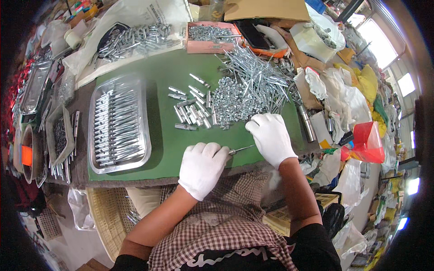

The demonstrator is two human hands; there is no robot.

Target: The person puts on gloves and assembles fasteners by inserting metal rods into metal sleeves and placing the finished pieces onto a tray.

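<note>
My left hand [203,169], in a white glove, is closed around a slim metal rod [242,149]. The rod's thin end sticks out to the right, and the rest is hidden in the fist. My right hand [272,137], also gloved, has its fingers curled together at the near edge of a pile of small shiny metal nuts [230,101]; whatever it grips is hidden. Long thin metal pins [257,67] lie heaped behind the nuts. Left of the nuts are loose metal sleeves [192,108]. A clear plastic tray [147,151] holds rows of pin-and-sleeve pieces [117,122].
A green mat [167,149] covers the work table. At the back are a pink box [190,43] of small metal parts and a white sack [135,16] under more sleeves. A metal cylinder [306,122] lies on the right. A yellow basket [101,207] stands below the table's front edge.
</note>
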